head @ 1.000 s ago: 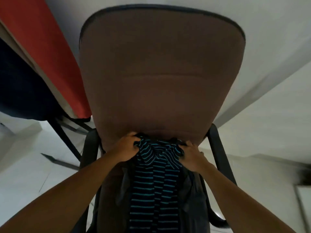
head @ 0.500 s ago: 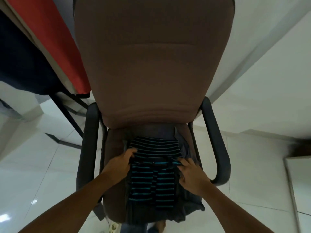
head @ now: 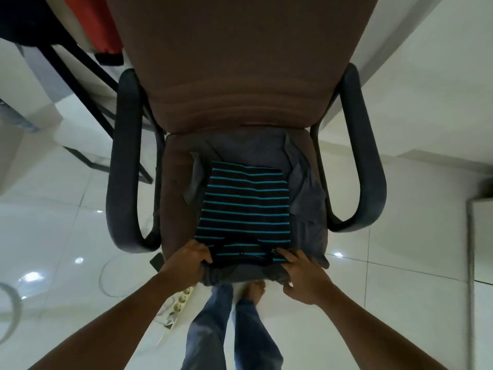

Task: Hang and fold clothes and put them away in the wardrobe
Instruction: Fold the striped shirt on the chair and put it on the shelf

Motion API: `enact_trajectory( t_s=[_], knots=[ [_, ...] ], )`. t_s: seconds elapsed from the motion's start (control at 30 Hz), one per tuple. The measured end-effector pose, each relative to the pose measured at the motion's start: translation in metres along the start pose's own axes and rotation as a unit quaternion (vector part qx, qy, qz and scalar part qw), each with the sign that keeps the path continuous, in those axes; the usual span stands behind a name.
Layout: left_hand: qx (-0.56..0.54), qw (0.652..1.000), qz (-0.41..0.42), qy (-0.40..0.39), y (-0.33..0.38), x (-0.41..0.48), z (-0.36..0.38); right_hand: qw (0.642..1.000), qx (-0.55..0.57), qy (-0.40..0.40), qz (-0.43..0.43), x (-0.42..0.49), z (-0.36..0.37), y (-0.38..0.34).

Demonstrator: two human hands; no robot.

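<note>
A black shirt with teal stripes [head: 244, 206] lies folded over on the seat of a brown office chair [head: 240, 84]. It rests on a grey garment [head: 306, 198] spread across the seat. My left hand [head: 186, 263] pinches the striped shirt's near left corner at the seat's front edge. My right hand [head: 304, 276] grips the near right corner, fingers over the grey cloth's edge too.
The chair has dark armrests [head: 125, 161] on both sides. A white power strip [head: 181, 303] with a cable lies on the glossy tiled floor by my jeans-clad legs [head: 226, 329]. A red and dark bed or frame [head: 101, 28] stands at upper left.
Both hands drew the striped shirt's top end from the backrest down toward the seat's front edge, folding it over itself. The view tilted down.
</note>
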State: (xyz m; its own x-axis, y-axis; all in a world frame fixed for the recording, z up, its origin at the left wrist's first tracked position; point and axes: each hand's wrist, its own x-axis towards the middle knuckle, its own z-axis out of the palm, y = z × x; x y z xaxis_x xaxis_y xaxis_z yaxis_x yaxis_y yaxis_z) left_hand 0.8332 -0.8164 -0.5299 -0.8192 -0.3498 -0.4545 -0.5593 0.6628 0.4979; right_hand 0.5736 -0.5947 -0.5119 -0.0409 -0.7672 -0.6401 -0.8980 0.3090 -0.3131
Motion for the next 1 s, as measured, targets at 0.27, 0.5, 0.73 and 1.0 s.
enact_trajectory(
  t_s=[0.27, 0.5, 0.73, 1.0],
  knots=[
    [-0.233, 0.94, -0.205, 0.141, -0.001, 0.033, -0.012, 0.894, 0.348, 0.233, 0.161, 0.033, 0.005, -0.01],
    [-0.314, 0.903, -0.234, 0.176, -0.006, 0.123, -0.051, 0.871, 0.348, 0.265, 0.222, 0.095, -0.026, -0.005],
    [-0.372, 0.857, -0.323, 0.151, -0.018, 0.188, -0.077, 0.834, 0.421, 0.256, 0.249, 0.161, -0.074, 0.027],
    [-0.554, 0.73, -0.371, 0.152, -0.045, 0.216, -0.083, 0.777, 0.466, 0.352, 0.236, 0.189, -0.1, 0.045]
  ],
)
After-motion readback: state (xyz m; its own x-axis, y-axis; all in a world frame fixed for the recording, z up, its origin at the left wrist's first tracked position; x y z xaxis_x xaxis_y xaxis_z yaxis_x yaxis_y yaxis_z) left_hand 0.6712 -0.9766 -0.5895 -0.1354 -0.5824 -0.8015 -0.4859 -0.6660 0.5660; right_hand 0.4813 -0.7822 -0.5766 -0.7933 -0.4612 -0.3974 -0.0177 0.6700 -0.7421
